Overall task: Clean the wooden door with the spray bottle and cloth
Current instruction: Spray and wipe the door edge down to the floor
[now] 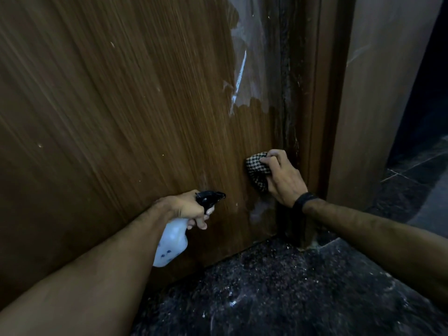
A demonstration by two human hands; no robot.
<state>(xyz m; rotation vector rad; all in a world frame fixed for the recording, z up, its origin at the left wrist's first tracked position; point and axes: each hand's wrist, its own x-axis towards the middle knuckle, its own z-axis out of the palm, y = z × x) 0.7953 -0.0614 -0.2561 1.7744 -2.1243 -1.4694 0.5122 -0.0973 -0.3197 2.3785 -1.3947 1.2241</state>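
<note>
Brown wood-grain door (126, 112) fills the view; wipe is low on its right edge beside the dark frame seam, peeling clear film above. Right hand (283, 178) bunches the black-and-white checked cloth (256, 171) flat against the panel: suggest grain-wise strokes, firm pressure, work into the seam. Left hand (189, 209) grips the white spray bottle with black trigger head (173, 241), nozzle facing the door: mist lightly, below the cloth.

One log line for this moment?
left hand grips spray bottle | right hand presses checked cloth on wooden door | low, near edge
</note>
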